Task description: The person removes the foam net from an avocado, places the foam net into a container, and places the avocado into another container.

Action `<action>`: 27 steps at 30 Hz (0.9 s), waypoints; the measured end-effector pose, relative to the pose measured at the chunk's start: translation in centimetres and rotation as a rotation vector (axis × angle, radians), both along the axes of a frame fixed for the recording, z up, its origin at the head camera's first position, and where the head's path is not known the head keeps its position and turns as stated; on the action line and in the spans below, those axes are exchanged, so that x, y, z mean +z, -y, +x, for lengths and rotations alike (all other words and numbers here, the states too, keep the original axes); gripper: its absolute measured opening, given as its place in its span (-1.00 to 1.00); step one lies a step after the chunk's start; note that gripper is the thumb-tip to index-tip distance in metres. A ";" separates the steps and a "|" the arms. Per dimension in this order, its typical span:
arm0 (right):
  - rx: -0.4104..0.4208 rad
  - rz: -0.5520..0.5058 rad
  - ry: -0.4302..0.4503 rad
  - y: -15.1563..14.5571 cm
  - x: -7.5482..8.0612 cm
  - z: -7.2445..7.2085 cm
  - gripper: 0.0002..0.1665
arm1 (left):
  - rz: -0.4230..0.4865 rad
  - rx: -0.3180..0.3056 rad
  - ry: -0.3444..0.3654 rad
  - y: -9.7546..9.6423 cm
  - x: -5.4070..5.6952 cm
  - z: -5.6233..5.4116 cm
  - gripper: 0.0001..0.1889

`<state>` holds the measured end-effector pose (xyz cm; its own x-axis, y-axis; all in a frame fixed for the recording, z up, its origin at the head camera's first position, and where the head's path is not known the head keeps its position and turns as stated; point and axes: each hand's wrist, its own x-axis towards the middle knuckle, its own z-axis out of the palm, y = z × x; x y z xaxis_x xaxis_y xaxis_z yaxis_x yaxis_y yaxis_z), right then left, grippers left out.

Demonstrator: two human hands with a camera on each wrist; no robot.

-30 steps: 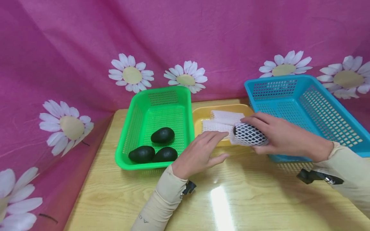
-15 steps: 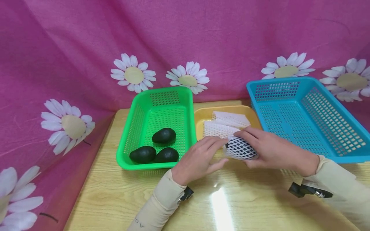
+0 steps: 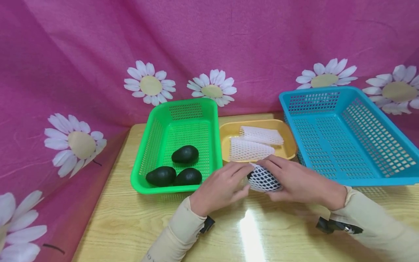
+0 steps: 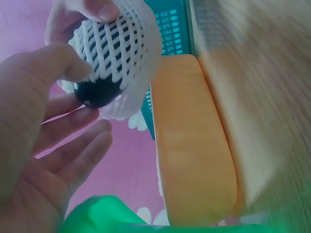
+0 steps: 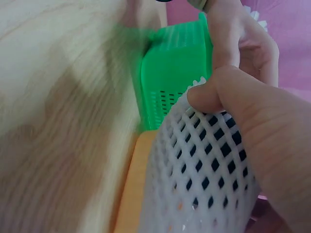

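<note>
Above the table's front half, my right hand (image 3: 301, 180) grips a dark avocado (image 3: 264, 179) that is mostly inside a white foam net sleeve (image 5: 204, 170). My left hand (image 3: 218, 189) is at the other end of the fruit, thumb at the sleeve's edge and fingertips at the bare dark tip (image 4: 99, 92), which pokes out of the net in the left wrist view. Behind the hands, a yellow tray (image 3: 290, 147) holds flat white foam net sleeves (image 3: 250, 148). To the left, a green basket (image 3: 139, 160) has three bare avocados (image 3: 185, 154) in its near half.
A blue basket (image 3: 327, 145) stands at the right, close beside the yellow tray. The wooden table (image 3: 131, 222) reaches toward the front. A pink cloth with daisies (image 3: 248, 51) hangs behind and at the left.
My right hand has brought the sleeved avocado left and nearer to me. The left hand has stayed close to its spot, and its fingers now meet the fruit's bare end.
</note>
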<state>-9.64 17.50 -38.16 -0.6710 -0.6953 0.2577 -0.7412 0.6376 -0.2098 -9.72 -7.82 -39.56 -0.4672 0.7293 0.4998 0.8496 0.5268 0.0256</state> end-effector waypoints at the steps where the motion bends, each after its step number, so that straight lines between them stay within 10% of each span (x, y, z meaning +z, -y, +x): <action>1: -0.002 -0.003 0.007 0.1 -0.2 0.1 -0.17 | -0.008 0.000 0.000 0.0 0.0 0.1 -0.54; 27: 0.045 -0.064 0.141 0.4 -4.7 0.0 -0.13 | -0.165 0.116 0.115 -1.8 -2.1 1.8 -0.55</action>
